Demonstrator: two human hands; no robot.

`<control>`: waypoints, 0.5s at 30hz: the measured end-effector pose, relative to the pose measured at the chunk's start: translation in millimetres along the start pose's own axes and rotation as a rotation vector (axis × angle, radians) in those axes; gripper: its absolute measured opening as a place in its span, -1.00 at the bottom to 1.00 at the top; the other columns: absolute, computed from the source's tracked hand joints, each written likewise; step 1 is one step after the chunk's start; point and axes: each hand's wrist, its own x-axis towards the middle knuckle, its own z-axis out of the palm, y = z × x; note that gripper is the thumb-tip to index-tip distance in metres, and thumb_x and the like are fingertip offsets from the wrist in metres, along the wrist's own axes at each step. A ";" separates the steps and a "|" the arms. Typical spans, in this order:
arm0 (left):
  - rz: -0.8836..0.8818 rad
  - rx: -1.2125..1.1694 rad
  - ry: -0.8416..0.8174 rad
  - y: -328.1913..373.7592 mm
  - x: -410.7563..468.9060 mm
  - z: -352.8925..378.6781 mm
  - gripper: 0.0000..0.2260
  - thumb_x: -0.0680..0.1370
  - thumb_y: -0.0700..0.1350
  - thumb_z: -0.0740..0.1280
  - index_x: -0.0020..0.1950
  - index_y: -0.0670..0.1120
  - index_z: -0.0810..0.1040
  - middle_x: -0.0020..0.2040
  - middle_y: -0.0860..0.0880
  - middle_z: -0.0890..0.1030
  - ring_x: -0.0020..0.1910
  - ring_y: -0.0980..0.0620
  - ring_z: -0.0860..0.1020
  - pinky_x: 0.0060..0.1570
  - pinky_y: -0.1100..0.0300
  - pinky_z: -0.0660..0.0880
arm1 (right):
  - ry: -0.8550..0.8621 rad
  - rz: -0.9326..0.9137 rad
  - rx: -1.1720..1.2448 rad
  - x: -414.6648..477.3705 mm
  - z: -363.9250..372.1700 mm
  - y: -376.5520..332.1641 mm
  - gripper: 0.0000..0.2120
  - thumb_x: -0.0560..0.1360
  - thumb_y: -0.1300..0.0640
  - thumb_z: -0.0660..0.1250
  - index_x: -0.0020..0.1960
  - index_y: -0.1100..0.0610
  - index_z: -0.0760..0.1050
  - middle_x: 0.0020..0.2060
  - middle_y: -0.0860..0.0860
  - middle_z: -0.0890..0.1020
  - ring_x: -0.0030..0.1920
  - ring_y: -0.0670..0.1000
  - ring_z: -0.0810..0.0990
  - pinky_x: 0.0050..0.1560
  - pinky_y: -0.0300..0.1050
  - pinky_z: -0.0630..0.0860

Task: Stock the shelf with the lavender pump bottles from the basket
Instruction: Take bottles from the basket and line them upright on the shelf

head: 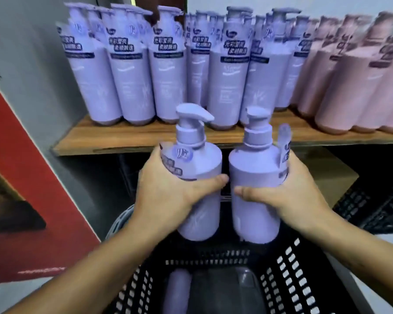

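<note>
I hold two lavender pump bottles upright and side by side, just in front of the shelf (145, 134) and slightly below its board. My left hand (168, 191) is wrapped round the left bottle (200, 177) and my right hand (288, 196) round the right bottle (254, 177), thumbs across the fronts. Kept upright like this, I judge each can go straight down onto its base.

The stocked lavender row (132, 71) crowds the back of the shelf, so the bare strip along its front edge looks like the only room. Pink bottles (349, 87) fill the shelf's right end.

Below the shelf, nearest me, the basket (293, 279) holds at least one more lying bottle (177, 291). A red box (21, 177) leans left of the shelf, and a black crate (372, 205) sits below its right end.
</note>
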 end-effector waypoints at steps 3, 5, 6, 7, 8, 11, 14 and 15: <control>0.061 -0.066 0.131 30.9 42.8 -8.5 -0.36 0.11 0.14 0.64 0.09 -0.07 0.59 -0.02 0.13 0.69 -0.04 0.15 0.65 -0.03 0.16 0.60 | 0.201 -0.068 0.063 33.5 -25.6 -30.5 -0.26 0.09 -0.17 0.65 0.21 -0.04 0.50 0.08 -0.11 0.67 0.07 -0.04 0.66 0.09 0.15 0.59; 0.081 -0.038 0.240 48.2 75.0 -16.2 -0.34 0.08 0.15 0.64 0.10 -0.07 0.60 -0.01 0.11 0.69 -0.03 0.12 0.66 0.01 0.04 0.61 | 0.333 -0.080 0.078 62.2 -48.3 -45.2 -0.26 0.10 -0.13 0.66 0.21 0.03 0.51 0.06 -0.07 0.68 0.06 -0.01 0.67 0.10 0.14 0.59; 0.089 -0.010 0.288 55.5 90.3 -19.7 -0.32 0.06 0.17 0.64 0.10 -0.06 0.60 -0.01 0.13 0.69 -0.04 0.14 0.66 0.02 0.04 0.61 | 0.384 -0.092 0.060 77.5 -58.1 -50.8 -0.27 0.11 -0.12 0.66 0.20 0.04 0.51 0.05 -0.07 0.69 0.05 -0.02 0.67 0.10 0.13 0.59; 0.089 0.012 0.324 60.8 104.2 -22.3 -0.30 0.04 0.18 0.63 0.10 -0.05 0.60 -0.02 0.14 0.69 -0.04 0.16 0.66 0.02 0.05 0.61 | 0.438 -0.097 0.036 91.6 -65.8 -54.2 -0.28 0.10 -0.13 0.66 0.19 0.02 0.52 0.04 -0.10 0.69 0.05 -0.04 0.67 0.11 0.11 0.59; 0.080 0.020 0.349 66.0 116.4 -23.2 -0.27 0.02 0.19 0.62 0.11 -0.04 0.58 -0.01 0.14 0.68 -0.04 0.17 0.65 0.03 0.06 0.60 | 0.500 -0.088 0.013 104.9 -72.1 -57.9 -0.26 0.07 -0.17 0.65 0.18 -0.02 0.50 0.04 -0.14 0.68 0.05 -0.07 0.66 0.12 0.08 0.58; 0.014 0.072 0.391 69.3 138.8 -16.5 -0.20 -0.01 0.22 0.60 0.16 -0.02 0.50 0.04 0.14 0.64 0.00 0.16 0.62 0.07 0.11 0.57 | 0.642 0.000 -0.084 133.8 -79.6 -57.8 -0.07 0.00 -0.31 0.58 0.29 -0.09 0.38 0.14 -0.14 0.60 0.13 -0.06 0.58 0.22 0.02 0.52; -0.029 0.180 0.399 56.0 147.4 -2.1 -0.20 0.06 0.21 0.59 0.20 -0.07 0.45 0.15 0.03 0.59 0.13 0.04 0.56 0.17 0.08 0.51 | 0.656 0.056 -0.153 150.4 -76.0 -41.0 0.01 0.06 -0.30 0.57 0.41 -0.03 0.29 0.24 0.02 0.52 0.24 0.07 0.51 0.31 0.03 0.44; -0.034 0.214 0.401 49.1 150.0 2.2 -0.20 0.09 0.20 0.59 0.21 -0.09 0.44 0.19 -0.01 0.57 0.17 -0.01 0.54 0.20 0.07 0.48 | 0.669 0.074 -0.170 153.2 -73.6 -32.8 0.02 0.09 -0.28 0.57 0.43 0.00 0.27 0.26 0.06 0.50 0.26 0.11 0.49 0.32 0.01 0.42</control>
